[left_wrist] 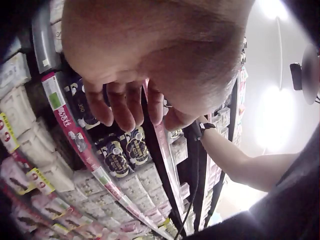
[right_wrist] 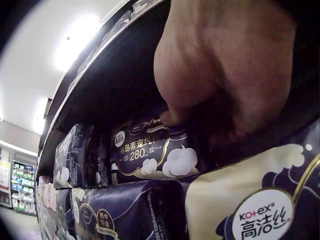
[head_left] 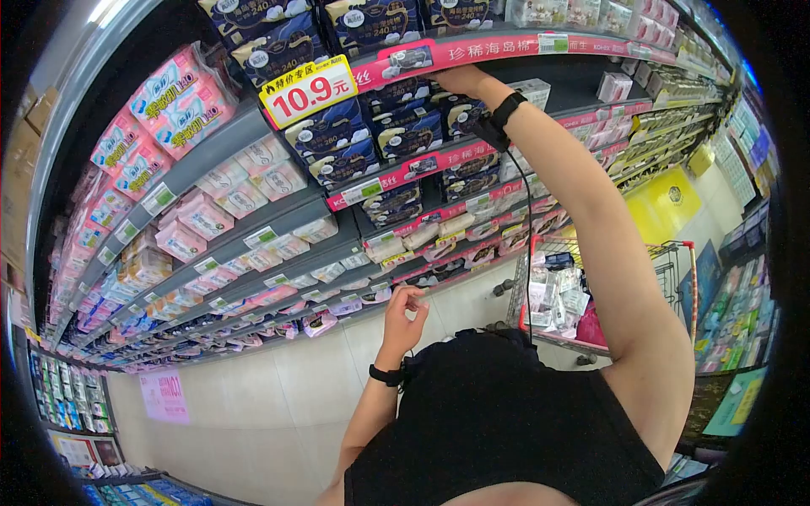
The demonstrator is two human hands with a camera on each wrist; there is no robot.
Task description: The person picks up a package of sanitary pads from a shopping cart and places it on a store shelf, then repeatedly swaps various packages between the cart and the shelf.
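Observation:
My right hand (head_left: 461, 80) reaches in under the upper shelf edge. In the right wrist view it grips a dark blue pack of sanitary pads (right_wrist: 137, 147) marked 280, thumb at the pack's top edge and fingers curled at its right end, partly in shadow. More dark blue packs (right_wrist: 117, 207) lie below and beside it, one with a pale panel and a Kotex logo (right_wrist: 263, 215) in front. My left hand (head_left: 405, 314) hangs in front of the lower shelves, fingers loosely bent and holding nothing; its palm (left_wrist: 150, 55) fills the top of the left wrist view.
A yellow price sign (head_left: 308, 91) juts from the shelf left of the right hand. Pink-and-white packs (head_left: 181, 101) line the shelves on the left. At the right stands a shopping cart (head_left: 688, 291) with packs (head_left: 553, 291) inside. A black cable (head_left: 529, 244) hangs from the right wrist.

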